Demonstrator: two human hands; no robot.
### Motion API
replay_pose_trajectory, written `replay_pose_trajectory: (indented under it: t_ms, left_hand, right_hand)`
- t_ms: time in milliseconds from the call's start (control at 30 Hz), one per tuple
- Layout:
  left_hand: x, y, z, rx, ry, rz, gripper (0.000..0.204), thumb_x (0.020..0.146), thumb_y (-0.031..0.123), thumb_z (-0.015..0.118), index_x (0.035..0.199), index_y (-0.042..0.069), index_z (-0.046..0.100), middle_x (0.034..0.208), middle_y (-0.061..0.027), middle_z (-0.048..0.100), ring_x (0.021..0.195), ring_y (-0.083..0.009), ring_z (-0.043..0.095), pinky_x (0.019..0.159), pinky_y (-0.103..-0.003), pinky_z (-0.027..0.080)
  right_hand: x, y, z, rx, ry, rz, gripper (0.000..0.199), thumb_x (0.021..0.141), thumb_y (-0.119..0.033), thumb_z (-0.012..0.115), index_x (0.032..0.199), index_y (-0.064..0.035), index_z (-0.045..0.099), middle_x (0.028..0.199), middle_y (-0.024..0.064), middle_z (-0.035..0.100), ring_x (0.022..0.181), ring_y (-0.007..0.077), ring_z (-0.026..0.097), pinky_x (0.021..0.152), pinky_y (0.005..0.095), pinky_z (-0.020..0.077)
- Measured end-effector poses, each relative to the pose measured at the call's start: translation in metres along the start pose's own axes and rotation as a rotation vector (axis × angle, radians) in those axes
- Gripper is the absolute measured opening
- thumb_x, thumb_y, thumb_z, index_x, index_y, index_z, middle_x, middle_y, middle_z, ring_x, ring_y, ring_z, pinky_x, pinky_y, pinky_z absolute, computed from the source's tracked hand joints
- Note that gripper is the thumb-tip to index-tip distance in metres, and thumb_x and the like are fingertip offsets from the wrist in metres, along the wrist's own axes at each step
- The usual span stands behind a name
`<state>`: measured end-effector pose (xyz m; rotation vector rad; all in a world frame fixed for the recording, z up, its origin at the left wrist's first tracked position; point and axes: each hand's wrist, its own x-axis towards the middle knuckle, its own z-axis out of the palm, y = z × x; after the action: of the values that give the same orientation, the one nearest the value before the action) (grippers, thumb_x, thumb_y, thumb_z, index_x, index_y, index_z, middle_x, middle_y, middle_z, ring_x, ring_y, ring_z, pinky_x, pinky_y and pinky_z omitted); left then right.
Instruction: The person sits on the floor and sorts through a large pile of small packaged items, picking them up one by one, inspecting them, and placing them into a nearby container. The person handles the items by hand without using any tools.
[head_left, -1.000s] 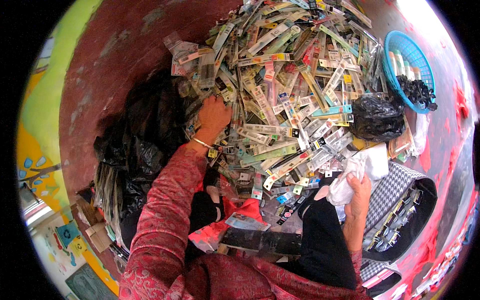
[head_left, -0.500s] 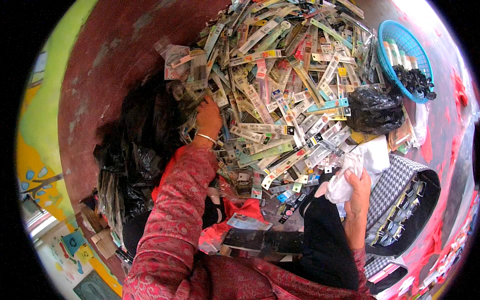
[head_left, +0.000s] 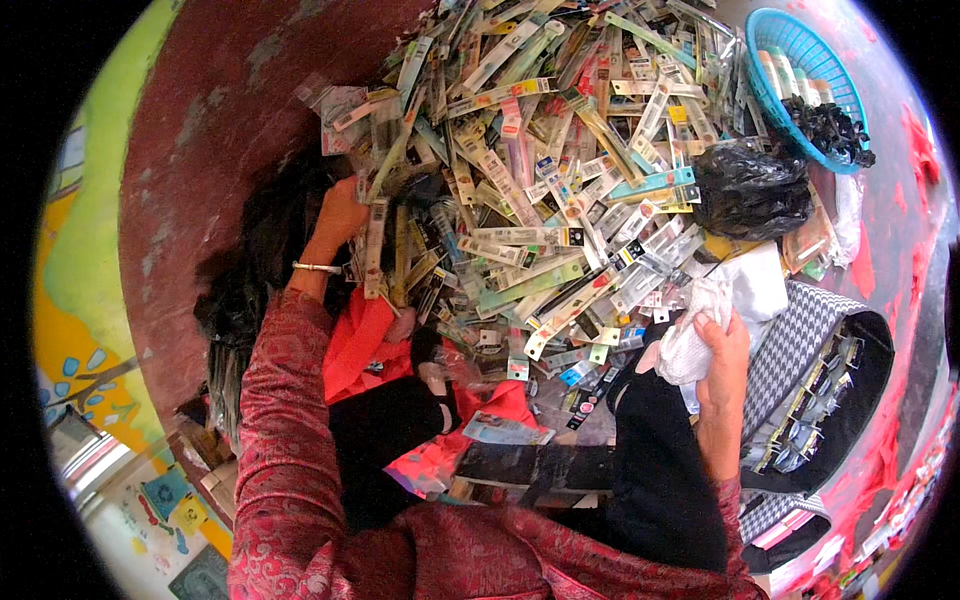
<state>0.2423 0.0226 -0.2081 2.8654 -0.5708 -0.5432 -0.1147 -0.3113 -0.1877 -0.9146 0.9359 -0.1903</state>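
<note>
A crumpled white cloth (head_left: 690, 345) is gripped in my right hand (head_left: 725, 355), held over my right knee. My left hand (head_left: 343, 210), with a bangle at the wrist, is at the left edge of a big heap of small, flat, narrow packets (head_left: 540, 190). Its fingers look curled, but what they hold, if anything, is hidden. Just right of that hand a long clear packet (head_left: 374, 250) stands nearly lengthwise. Black plastic bags (head_left: 255, 260) lie on its other side. A red cloth or bag (head_left: 360, 345) shows below it.
At the far right stands a blue plastic basket (head_left: 808, 90) holding white tubes and black plastic. A knotted black bag (head_left: 752, 192) sits against the heap. A houndstooth-patterned case (head_left: 800, 345), open, with rows of small packed items, lies to the right. A maroon floor surface (head_left: 200, 150) spreads left.
My left hand has moved left, from the heap toward the black bags. A long packet now stands beside it. My right hand still grips the white cloth in about the same place.
</note>
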Motion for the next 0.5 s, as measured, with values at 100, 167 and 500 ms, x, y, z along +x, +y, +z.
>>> replay_pose_trajectory:
  t_ms: [100,167,500]
  left_hand:
    - [-0.005,0.002,-0.009,-0.103,-0.075,0.065,0.029,0.066,0.002,0.051,0.095,0.0,0.054,0.085,-0.0225,0.057,0.085,-0.0395,0.054,0.071,-0.04,0.042]
    - [-0.008,0.003,-0.01,-0.137,-0.136,0.073,0.028,0.067,0.004,0.051,0.095,0.001,0.054,0.084,-0.022,0.057,0.083,-0.0404,0.054,0.07,-0.042,0.043]
    - [-0.069,0.135,0.063,0.289,0.04,0.31,0.012,0.071,0.008,0.047,0.08,0.001,0.05,0.077,-0.0145,0.057,0.071,-0.0313,0.058,0.057,-0.042,0.047]
  right_hand:
    - [0.0,-0.001,0.001,0.011,-0.012,0.007,0.036,0.07,-0.003,0.054,0.104,0.0053,0.048,0.09,0.0087,0.058,0.076,0.0146,0.057,0.07,0.0256,0.0452]
    - [0.001,0.0,0.0,0.012,-0.009,0.002,0.035,0.07,-0.003,0.054,0.104,0.0054,0.048,0.09,0.0087,0.058,0.076,0.0145,0.057,0.07,0.0256,0.0452]
    - [-0.001,-0.001,0.001,-0.014,0.005,-0.03,0.032,0.072,-0.006,0.053,0.102,0.0034,0.047,0.081,0.0091,0.057,0.068,0.0156,0.057,0.062,0.0269,0.0475]
